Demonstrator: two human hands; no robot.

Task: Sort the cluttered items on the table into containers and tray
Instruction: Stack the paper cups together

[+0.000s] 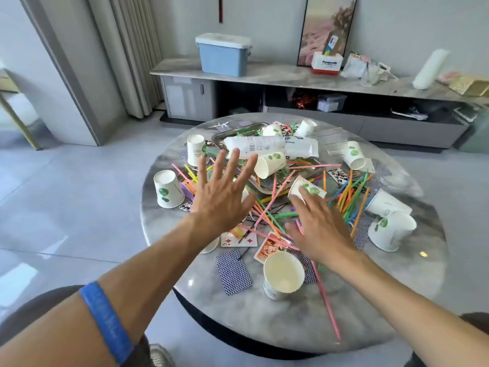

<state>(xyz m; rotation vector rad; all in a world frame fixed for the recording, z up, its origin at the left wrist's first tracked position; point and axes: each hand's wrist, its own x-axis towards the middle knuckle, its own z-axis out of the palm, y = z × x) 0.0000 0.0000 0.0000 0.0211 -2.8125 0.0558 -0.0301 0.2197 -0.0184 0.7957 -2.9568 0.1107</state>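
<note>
The clutter lay heaped on a round marble tabletop (344, 313): coloured sticks (267, 210) crossed every way through the middle, with playing cards (232, 271) under and among them, one face up (239, 239) near the front. Paper cups with a green leaf print stood or lay all round. One stood upside down at the left edge (168, 189), another upside down behind it (196, 149), one lay on its side with its mouth toward the near edge (283, 274), and two lay tipped together at the right (391, 229). A metal tray (225, 135) sat toward the back of the tabletop, already crowded: a white plastic packet (272, 146) lay across it, a tipped cup (271, 164) leaned beside that, and sticks spilled over its rim.

The left hand (221, 197) hovered over the pile in front of the tray, fingers spread wide and straight, holding nothing. The right hand (320, 229) reached low over the sticks, its fingers stretched forward onto a tipped cup (308, 189) just beyond the tray's near corner; I could not tell whether they gripped it or only touched it. A blue band (105, 321) circled the left forearm.

Behind the tabletop ran a long low cabinet (264, 72) against the wall, carrying a blue lidded bin (223, 55), a framed picture (328, 30) and a white box with red print (326, 63).
</note>
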